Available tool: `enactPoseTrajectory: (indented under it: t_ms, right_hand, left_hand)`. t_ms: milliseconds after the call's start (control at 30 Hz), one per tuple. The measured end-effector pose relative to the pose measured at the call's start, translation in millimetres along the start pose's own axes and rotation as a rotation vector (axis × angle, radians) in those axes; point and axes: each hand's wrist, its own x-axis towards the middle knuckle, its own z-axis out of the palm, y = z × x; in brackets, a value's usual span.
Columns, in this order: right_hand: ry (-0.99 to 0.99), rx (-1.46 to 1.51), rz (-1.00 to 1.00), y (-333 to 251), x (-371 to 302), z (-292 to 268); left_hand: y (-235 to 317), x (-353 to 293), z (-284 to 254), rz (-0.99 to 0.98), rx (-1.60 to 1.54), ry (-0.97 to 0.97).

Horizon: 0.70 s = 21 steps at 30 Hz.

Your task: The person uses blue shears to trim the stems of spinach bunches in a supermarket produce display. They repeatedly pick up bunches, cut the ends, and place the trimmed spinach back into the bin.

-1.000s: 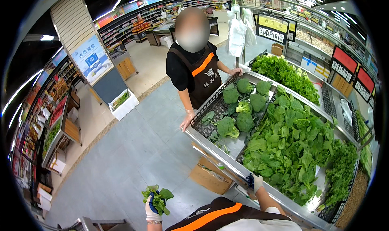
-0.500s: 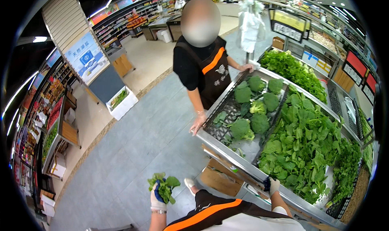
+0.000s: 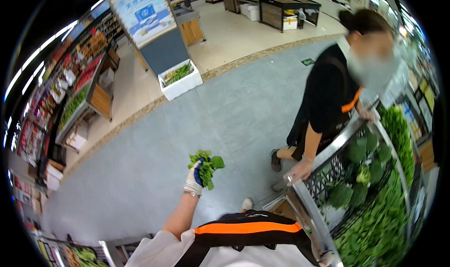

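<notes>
A small bunch of leafy greens [image 3: 213, 166] is in my left hand [image 3: 193, 178], which wears a white glove with a blue palm. The fingers are wrapped round the stems, and the bunch is held out over the grey floor. At the lower right, a pale blur by the edge of the vegetable stand [image 3: 310, 215] may be my right hand; its fingers cannot be made out. On the stand lie broccoli heads [image 3: 340, 195] in a black crate, with a heap of loose leafy greens [image 3: 375, 229] beside them.
A co-worker [image 3: 323, 93] in a dark apron stands at the stand's far left corner, hands on its rim. A white foam box [image 3: 185, 90] with greens sits by a pillar [image 3: 164, 51]. Behind my left arm, at the lower left, is more produce [image 3: 89, 256].
My view has swung left, so the stand and co-worker sit further right. My left arm reaches further out with the greens. My right hand, earlier on the stand's rim, has nearly left the picture.
</notes>
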Motion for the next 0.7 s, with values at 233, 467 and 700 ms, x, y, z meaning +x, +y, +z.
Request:
enactPoseTrajectory:
  t_ms: [233, 467, 700]
  right_hand:
    - [-0.149, -0.018, -0.473, -223, -140, 64]
    - [-0.396, 0.040, -0.687, -443, -260, 152]
    - [-0.448, -0.024, -0.703, -639, -353, 208]
  left_hand:
    - [72, 107, -83, 0.157, -0.143, 0.090]
    - [214, 280, -107, 0.270, -0.209, 0.104]
    - [550, 550, -46, 0.519, -0.132, 0.047]
